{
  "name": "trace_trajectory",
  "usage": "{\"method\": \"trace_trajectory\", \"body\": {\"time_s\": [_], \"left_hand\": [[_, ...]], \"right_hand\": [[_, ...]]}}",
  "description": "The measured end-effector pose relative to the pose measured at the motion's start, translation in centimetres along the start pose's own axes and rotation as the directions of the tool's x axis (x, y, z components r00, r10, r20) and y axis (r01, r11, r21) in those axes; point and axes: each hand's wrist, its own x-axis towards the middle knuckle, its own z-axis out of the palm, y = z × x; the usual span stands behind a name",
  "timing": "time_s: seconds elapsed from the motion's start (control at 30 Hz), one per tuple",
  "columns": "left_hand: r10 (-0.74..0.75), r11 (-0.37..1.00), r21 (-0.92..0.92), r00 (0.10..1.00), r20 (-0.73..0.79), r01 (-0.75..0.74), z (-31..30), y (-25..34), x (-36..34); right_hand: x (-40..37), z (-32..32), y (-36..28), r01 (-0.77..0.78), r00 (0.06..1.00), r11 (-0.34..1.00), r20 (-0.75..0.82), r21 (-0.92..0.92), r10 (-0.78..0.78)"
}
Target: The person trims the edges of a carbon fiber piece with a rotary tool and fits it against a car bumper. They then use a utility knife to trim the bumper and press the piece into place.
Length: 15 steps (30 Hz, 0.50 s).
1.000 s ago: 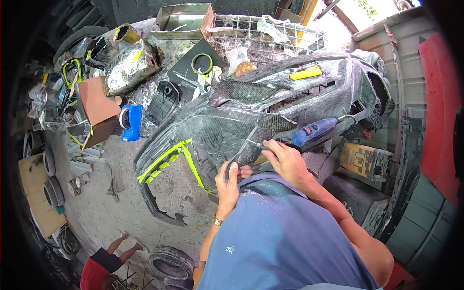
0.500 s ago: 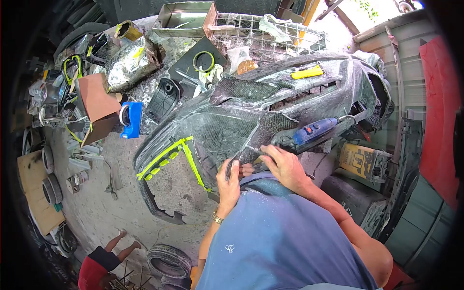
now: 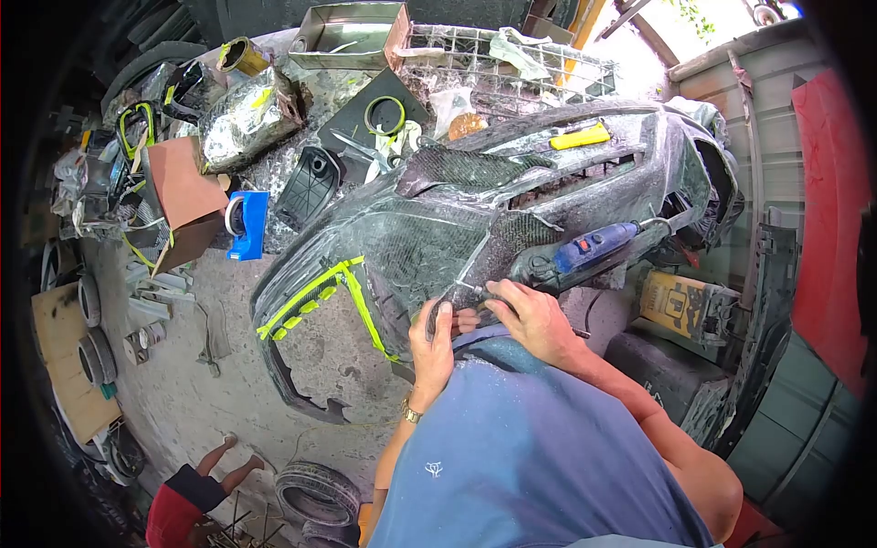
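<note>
My left hand is closed round the narrow lower end of a dark woven carbon-fibre-look piece, thumb on top. My right hand grips a slim tool with a metal front end, its tip by that piece's edge. A dark rear end of the tool pokes out past the palm; the rest is hidden by my fingers. Both hands are at the near side of a dusty dark car bumper, partly edged with yellow-green tape. A blue rotary tool lies on the bumper close to my right hand.
A yellow-handled tool lies on the bumper. Behind are scissors, a tape roll, a metal tray and a wire rack. A blue tape dispenser stands left. Another person is at lower left near tyres.
My right hand has shifted slightly left and down, and the tool's metal front end shows more plainly. My left hand keeps its hold in the same place.
</note>
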Motion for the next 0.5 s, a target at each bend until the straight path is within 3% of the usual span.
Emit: {"method": "trace_trajectory", "body": {"time_s": [0.13, 0.23, 0.5], "left_hand": [[0.004, 1.0, 0.01, 1.0, -0.004, -0.004, -0.06, -0.05, -0.02], [0.004, 1.0, 0.03, 1.0, -0.006, -0.004, -0.31, -0.44, 0.05], [0.007, 1.0, -0.015, 1.0, 0.001, -0.007, 0.01, 0.03, -0.04]], "right_hand": [[0.32, -0.06, 0.26, -0.004, 1.0, 1.0, -0.028, 0.004, 0.004], [0.03, -0.35, -0.33, -0.062, 0.996, 0.998, 0.058, 0.019, 0.061], [0.32, -0.33, 0.34, -0.012, 1.0, 1.0, -0.016, 0.016, 0.012]]}}
